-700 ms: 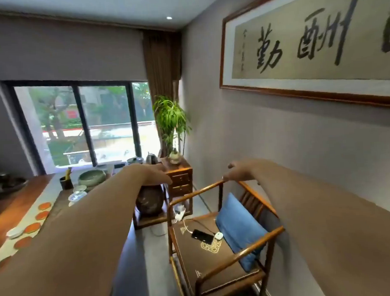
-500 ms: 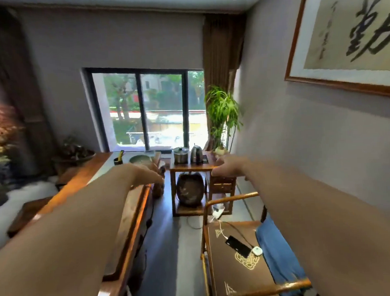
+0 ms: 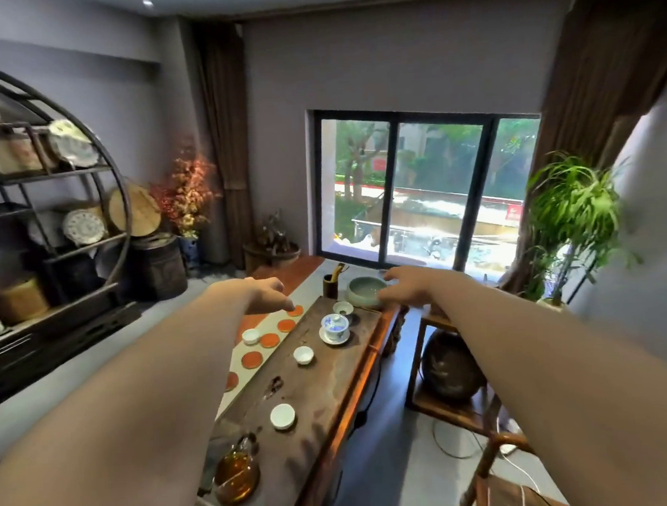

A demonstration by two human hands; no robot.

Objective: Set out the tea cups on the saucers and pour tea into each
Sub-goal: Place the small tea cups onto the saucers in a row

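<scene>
So both hands empty, fingers loosely spread. L hand (image 3: 267,297) hovers over far orange saucers (image 3: 269,340); R hand (image 3: 406,288) by green bowl (image 3: 366,290). Loose cups (image 3: 303,355) sit on tray (image 3: 341,382), nearer the camera than both hands, w/ amber pitcher (image 3: 236,475) closest.

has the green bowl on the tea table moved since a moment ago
Cannot tell. The camera swung left, so the green bowl shifted in frame, but it sits beside the dark tool holder at the table's far end as before.
</scene>
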